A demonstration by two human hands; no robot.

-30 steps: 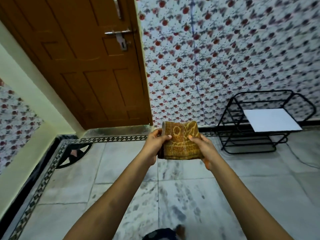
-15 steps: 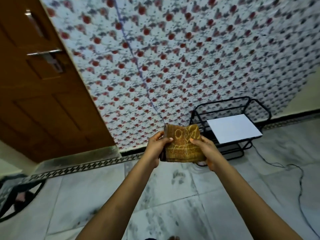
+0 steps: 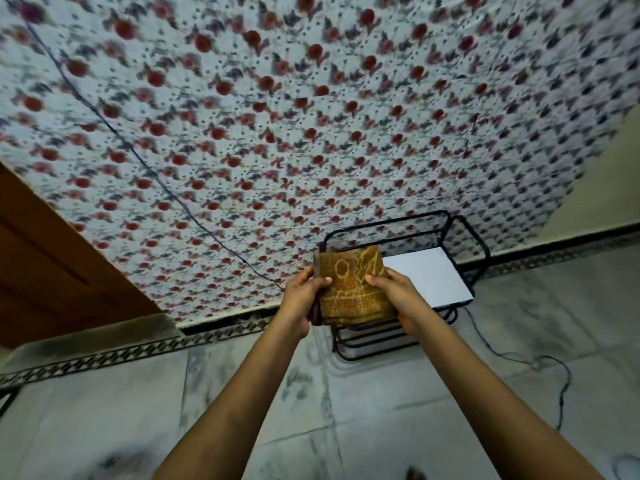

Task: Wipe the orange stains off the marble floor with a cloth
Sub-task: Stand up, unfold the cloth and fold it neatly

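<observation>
Your left hand (image 3: 300, 299) and right hand (image 3: 398, 294) both pinch a folded cloth (image 3: 351, 287), thumbs on top, raised at arm's length. The floor (image 3: 346, 403) lies well below the cloth; no orange stains show.

Both your bare forearms reach up from the bottom edge of the frame and converge toward the centre. Your left hand (image 3: 300, 299), just left of centre, has its thumb curled over the front face of the folded mustard-yellow patterned cloth (image 3: 353, 289), fingers hidden behind it. Your right hand (image 3: 401, 299), just right of centre, pinches the opposite edge, thumb on front.
</observation>
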